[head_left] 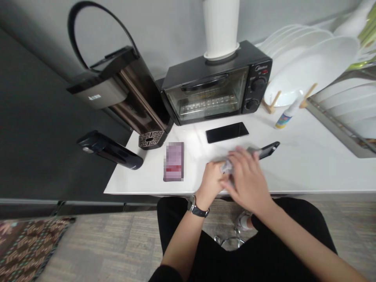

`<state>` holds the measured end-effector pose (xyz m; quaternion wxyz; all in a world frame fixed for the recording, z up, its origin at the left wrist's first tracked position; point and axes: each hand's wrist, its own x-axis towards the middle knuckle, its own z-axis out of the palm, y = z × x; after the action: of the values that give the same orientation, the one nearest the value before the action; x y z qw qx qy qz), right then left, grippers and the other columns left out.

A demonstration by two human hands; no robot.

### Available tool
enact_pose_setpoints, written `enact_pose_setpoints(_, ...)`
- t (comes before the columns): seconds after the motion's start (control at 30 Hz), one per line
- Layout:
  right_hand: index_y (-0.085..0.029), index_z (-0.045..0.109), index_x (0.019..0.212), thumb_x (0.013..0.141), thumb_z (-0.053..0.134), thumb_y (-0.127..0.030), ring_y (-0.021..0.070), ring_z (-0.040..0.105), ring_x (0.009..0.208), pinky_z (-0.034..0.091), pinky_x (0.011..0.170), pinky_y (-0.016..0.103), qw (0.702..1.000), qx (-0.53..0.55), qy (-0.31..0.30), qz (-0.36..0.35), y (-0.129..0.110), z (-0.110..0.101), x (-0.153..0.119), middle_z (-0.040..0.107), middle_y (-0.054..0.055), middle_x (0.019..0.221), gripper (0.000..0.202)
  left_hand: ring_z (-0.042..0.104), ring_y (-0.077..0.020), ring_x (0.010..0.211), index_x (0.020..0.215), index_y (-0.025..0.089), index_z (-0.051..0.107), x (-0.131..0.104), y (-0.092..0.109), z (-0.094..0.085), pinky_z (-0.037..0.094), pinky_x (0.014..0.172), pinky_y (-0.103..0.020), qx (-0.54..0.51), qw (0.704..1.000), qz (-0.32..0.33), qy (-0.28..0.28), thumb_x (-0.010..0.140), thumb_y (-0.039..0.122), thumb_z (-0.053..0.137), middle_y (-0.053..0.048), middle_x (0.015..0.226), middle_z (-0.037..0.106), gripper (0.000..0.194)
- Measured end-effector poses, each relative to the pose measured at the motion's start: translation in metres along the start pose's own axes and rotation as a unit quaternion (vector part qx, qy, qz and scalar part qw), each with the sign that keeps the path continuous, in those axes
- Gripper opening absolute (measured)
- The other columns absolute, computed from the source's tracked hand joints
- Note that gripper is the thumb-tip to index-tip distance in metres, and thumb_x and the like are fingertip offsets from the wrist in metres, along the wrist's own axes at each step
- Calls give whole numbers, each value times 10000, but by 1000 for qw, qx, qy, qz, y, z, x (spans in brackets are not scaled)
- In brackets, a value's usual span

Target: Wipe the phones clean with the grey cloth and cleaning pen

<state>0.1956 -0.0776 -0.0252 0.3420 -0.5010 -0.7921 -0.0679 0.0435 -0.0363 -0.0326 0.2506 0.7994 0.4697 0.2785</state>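
My left hand (213, 177), with a watch (197, 207) on its wrist, is closed near the table's front edge. A small greyish-white, crumpled-looking thing (226, 167) shows at its fingers; its kind is unclear. My right hand (248, 180) lies across it, fingers stretched and smeared by motion, its thumb near my left hand. Just beyond the right fingers lies a slim black object (268, 150), partly hidden by them. Farther back a black phone (227, 132) lies flat. Left of my hands is a pixelated purple rectangular thing (174, 161).
A toaster oven (211, 94) stands at the back with a white pot (221, 27) on top. To the left are a drink machine (138, 94) and a dark bottle (113, 150). White plates (311, 62) and a small glue-like bottle (285, 116) are right.
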Motion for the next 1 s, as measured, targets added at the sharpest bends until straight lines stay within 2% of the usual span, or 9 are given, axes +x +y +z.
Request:
enact_pose_setpoints(0.1, -107, 306, 1638, 1061, 423, -548, 379, 466, 1490, 299, 1239, 606, 996, 8, -50, -71, -19, 3, -9, 530, 216, 1587, 736, 638, -170, 550, 623, 139, 702, 0, -7, 2, 474, 539, -250, 10, 1000, 2, -22, 760, 26, 704, -28, 595, 711, 178)
enact_pose_setpoints(0.2, -134, 272, 1668, 1082, 392, -533, 370, 505, 1459, 266, 1244, 599, 996, -43, -40, -70, 18, -14, -15, 524, 200, 1600, 720, 741, -211, 686, 788, 141, 787, -2, -3, 1, 547, 642, -267, 2, 1000, 12, 13, 851, 66, 696, -67, 779, 809, 134)
enact_pose_setpoints(0.3, -164, 556, 1488, 1101, 371, -454, 344, 649, 1267, 368, 1152, 544, 996, -84, -10, -34, 70, -41, -8, 698, 175, 1389, 518, 804, -224, 926, 1142, 230, 811, -2, 5, -1, 606, 821, -290, -46, 997, 45, 39, 1004, 189, 636, -51, 1090, 842, 226)
enact_pose_setpoints(0.37, -198, 737, 1132, 1103, 391, -409, 283, 716, 965, 467, 930, 438, 994, -104, -28, -18, 86, -53, 6, 791, 115, 1046, 406, 801, -207, 1023, 1266, 295, 770, -2, 8, -2, 611, 885, -285, -76, 994, 72, 31, 1042, 247, 613, -16, 1211, 817, 277)
enact_pose_setpoints(0.47, -202, 694, 775, 1094, 408, -376, 242, 615, 705, 363, 676, 383, 987, -147, -66, 11, 65, -48, 26, 708, 84, 724, 463, 806, -207, 970, 1258, 282, 772, -1, 5, -1, 615, 863, -289, -45, 996, 68, 39, 1029, 225, 624, -29, 1181, 825, 278)
enact_pose_setpoints(0.63, -173, 710, 897, 1103, 405, -331, 239, 607, 820, 354, 771, 385, 994, -72, -65, -45, 0, -7, 34, 737, 84, 856, 401, 769, -261, 722, 747, 134, 778, 0, -7, -1, 576, 692, -307, 93, 995, 25, 16, 815, 16, 646, -118, 755, 798, 189)
enact_pose_setpoints(0.77, -144, 728, 1074, 1124, 360, -375, 232, 609, 852, 363, 782, 376, 992, -52, -63, -97, 33, -14, 24, 749, 79, 936, 437, 755, -226, 718, 839, 154, 793, 0, -5, -4, 561, 692, -279, 74, 996, 44, 15, 869, 83, 647, -91, 796, 811, 165)
enact_pose_setpoints(0.87, -167, 729, 877, 1114, 335, -307, 232, 579, 752, 349, 744, 389, 992, -112, -60, 22, 72, -31, 22, 720, 72, 786, 480, 762, -192, 761, 1111, 224, 804, 1, 2, -3, 573, 738, -262, 10, 997, 65, 34, 1001, 232, 610, -47, 949, 842, 223)
enact_pose_setpoints(1.0, -175, 717, 812, 1071, 417, -234, 240, 606, 793, 379, 805, 395, 991, -98, -41, 77, 43, -24, 32, 735, 81, 803, 401, 700, -170, 599, 923, 186, 805, 6, 2, 1, 525, 614, -245, 38, 996, 66, 38, 982, 198, 601, -40, 759, 803, 212)
